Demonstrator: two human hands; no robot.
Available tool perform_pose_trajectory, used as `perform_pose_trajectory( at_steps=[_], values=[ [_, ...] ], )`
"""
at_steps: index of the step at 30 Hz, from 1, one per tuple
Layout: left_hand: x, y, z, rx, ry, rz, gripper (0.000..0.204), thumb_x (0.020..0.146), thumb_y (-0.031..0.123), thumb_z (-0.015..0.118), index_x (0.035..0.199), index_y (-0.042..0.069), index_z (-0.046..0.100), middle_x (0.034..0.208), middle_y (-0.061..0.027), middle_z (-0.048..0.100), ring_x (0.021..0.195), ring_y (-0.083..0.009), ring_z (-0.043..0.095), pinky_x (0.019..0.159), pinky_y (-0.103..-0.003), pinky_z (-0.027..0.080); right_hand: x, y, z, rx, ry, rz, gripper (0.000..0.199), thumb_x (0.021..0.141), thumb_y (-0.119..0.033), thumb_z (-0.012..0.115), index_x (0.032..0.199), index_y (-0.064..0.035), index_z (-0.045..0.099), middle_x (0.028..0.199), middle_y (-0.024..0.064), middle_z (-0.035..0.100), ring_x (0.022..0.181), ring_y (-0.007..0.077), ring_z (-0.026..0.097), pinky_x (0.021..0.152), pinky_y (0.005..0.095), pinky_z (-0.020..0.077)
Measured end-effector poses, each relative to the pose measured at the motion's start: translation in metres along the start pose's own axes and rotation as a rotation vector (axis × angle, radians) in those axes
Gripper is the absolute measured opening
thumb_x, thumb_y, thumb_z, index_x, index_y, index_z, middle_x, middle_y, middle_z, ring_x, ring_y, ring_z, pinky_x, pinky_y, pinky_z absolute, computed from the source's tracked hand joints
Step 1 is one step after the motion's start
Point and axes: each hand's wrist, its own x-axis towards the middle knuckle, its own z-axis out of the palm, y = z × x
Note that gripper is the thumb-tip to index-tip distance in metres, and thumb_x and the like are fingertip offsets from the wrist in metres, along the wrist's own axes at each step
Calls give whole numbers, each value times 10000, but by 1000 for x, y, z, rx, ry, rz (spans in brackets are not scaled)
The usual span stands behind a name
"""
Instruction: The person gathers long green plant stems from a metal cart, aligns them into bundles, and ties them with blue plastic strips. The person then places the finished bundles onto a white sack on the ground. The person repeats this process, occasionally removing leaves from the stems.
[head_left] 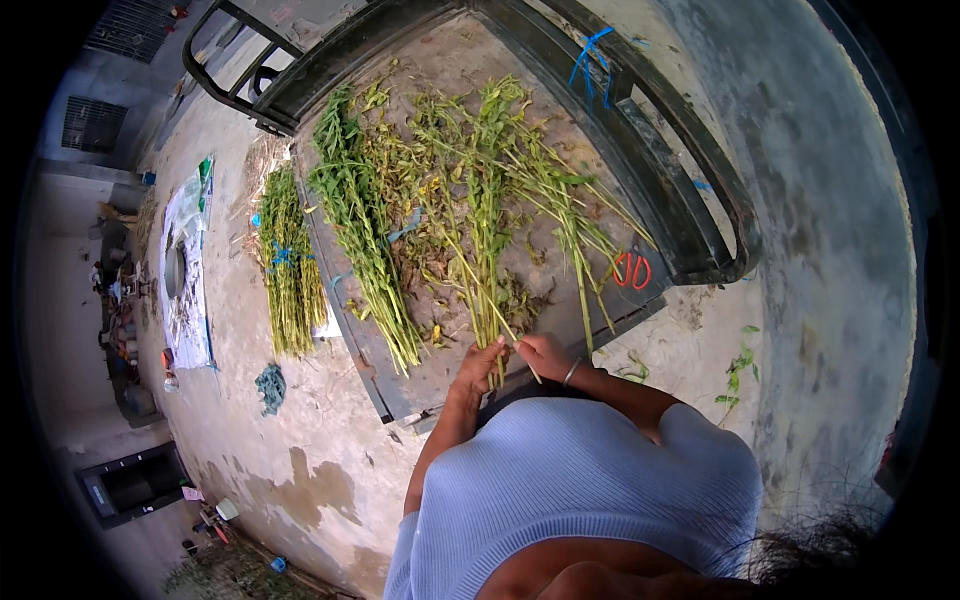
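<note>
My left hand [480, 368] is closed around the lower ends of a bunch of leafy green stalks [484, 240], which lies along the flat bed [405, 402] of a cart or truck. Beside it, my right hand [546, 356] pinches a single thin stalk [504, 321] near its cut end, slanting across the bunch. Right of the bunch lie loose stalks [575, 235] with their ends toward me. A thicker leafy bundle [355, 215] rests along the bed's left side. Red-handled scissors [632, 270] lie at the right front corner, their blades not visible.
Dark metal rails [690, 200] edge the bed's far and right sides, with a blue strip [592, 62] tied on. Withered leaves [420, 150] litter the bed. On the floor at left are a blue-tied bundle [285, 290], a crumpled cloth [270, 388] and a white sheet [190, 330].
</note>
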Motion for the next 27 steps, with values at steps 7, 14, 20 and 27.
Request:
perform_pose_trajectory(
  at_steps=[7,14,20,27],
  values=[
    [-10,-1,6,-254,-98,-59,225,790,270,651,874,110,516,656,-19,528,507,-104,498,395,-204,389,37,0,4,-243,-72,-216,250,836,-252,472,718,-37,518,654,149,548,638,337,546,568,424,414],
    [-16,7,15,-7,49,-93,170,759,173,675,847,85,560,660,-33,547,528,-128,517,428,-261,417,78,70,-56,-195,-140,-136,168,796,-181,502,721,-37,546,650,127,552,668,310,552,618,411,434],
    [-27,16,26,-163,135,-90,160,786,134,630,903,38,579,716,-51,572,576,-147,543,526,-256,458,129,162,-153,-717,322,695,443,706,-129,612,1097,-67,412,1156,152,459,1077,347,462,882,415,425],
    [-19,22,16,-181,-80,-143,131,846,171,572,875,63,504,674,-18,481,548,-94,439,471,-233,396,128,221,-162,-778,196,584,248,671,-140,601,886,-25,559,956,193,586,899,336,573,793,392,473]
  ],
)
